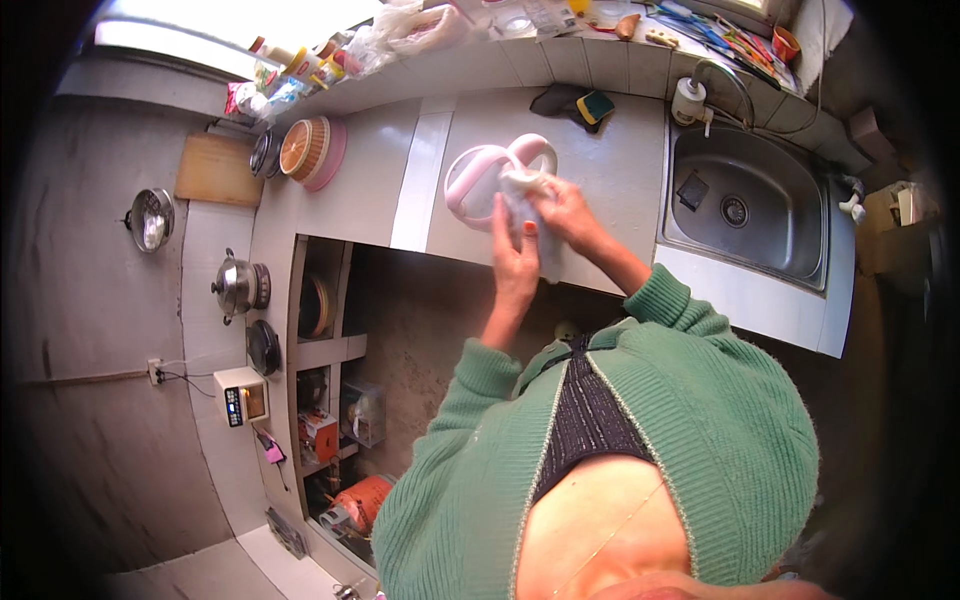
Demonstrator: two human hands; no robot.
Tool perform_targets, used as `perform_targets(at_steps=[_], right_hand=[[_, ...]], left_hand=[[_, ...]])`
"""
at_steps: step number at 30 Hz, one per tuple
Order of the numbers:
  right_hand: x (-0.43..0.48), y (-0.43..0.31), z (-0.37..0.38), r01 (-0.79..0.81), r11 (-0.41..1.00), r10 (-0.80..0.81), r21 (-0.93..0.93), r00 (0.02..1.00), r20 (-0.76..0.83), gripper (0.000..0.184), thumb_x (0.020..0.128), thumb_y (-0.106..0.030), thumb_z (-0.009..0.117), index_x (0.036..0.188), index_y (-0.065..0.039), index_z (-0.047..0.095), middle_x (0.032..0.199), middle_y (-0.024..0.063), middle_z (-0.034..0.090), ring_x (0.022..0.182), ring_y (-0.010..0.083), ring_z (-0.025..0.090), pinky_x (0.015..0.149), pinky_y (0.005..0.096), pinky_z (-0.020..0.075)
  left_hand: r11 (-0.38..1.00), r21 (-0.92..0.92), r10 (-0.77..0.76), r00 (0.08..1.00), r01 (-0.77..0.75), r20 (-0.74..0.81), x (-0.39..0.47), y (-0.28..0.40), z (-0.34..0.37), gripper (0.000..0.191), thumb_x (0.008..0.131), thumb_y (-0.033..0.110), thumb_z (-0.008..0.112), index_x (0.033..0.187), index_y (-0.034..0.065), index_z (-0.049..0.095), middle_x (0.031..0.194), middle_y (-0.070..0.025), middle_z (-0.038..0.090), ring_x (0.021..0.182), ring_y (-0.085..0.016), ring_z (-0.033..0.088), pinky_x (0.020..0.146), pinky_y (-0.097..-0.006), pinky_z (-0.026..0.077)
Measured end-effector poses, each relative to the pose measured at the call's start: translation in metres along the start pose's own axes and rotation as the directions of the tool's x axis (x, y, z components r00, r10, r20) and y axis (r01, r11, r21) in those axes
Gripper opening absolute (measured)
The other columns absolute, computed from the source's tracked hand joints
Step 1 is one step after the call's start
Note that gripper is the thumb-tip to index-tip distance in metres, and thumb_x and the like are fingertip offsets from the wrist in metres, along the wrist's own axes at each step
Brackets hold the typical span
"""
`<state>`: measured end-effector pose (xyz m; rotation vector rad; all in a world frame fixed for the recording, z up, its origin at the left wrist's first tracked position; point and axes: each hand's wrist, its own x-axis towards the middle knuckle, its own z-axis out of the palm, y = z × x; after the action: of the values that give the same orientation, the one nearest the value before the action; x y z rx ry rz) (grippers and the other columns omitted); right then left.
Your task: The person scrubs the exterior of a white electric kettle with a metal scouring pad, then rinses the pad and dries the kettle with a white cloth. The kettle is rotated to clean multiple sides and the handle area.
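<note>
Both my hands are together over the front part of the light countertop (615, 187). My right hand (566, 214) is closed on a pale, whitish cloth (517, 199), whose lower part hangs towards the counter's front edge. My left hand (516, 259) touches the same cloth from the left, its fingers pointing away from me; whether it grips the cloth, I cannot tell. Just beyond my hands lies a pink-and-white item with rounded loops (480, 161), partly hidden by the cloth and fingers. I cannot tell exactly what it is.
A steel sink (750, 247) with a curved faucet (739, 82) is at the right. A green-and-yellow sponge (595, 107) rests by a dark cloth (555, 101) at the back. Left stand a wicker basket (304, 150), a lidded pot (236, 285) and a small oven (240, 397).
</note>
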<state>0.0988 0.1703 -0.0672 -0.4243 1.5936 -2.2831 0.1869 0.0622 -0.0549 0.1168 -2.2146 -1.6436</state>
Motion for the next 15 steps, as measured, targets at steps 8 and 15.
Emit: perform_targets(at_steps=[8,15], right_hand=[[0.027,-0.005,-0.002,0.199,0.854,-0.209,-0.480,0.977,0.033,0.043,0.103,-0.017,0.054,0.145,-0.004,0.052,0.129,0.0132,0.066,0.119,0.0205,0.060,0.106,0.0333,0.0449],[0.111,0.028,0.028,0.155,0.911,-0.219,-0.383,0.967,-0.130,0.063,0.110,-0.048,0.026,0.132,-0.002,0.062,0.132,0.0135,0.065,0.123,0.0285,0.059,0.104,0.0344,0.0441]], left_hand=[[0.946,0.307,-0.001,0.947,0.106,-0.322,0.030,0.015,-0.101,0.041,0.096,0.008,0.065,0.135,-0.0032,0.057,0.124,-0.0189,0.067,0.112,-0.026,0.064,0.098,-0.0389,0.051],[0.308,0.889,0.364,0.905,-0.339,0.219,0.103,0.006,-0.032,0.048,0.088,0.016,0.065,0.136,0.0179,0.063,0.127,-0.0111,0.064,0.113,-0.031,0.057,0.092,-0.0505,0.044]])
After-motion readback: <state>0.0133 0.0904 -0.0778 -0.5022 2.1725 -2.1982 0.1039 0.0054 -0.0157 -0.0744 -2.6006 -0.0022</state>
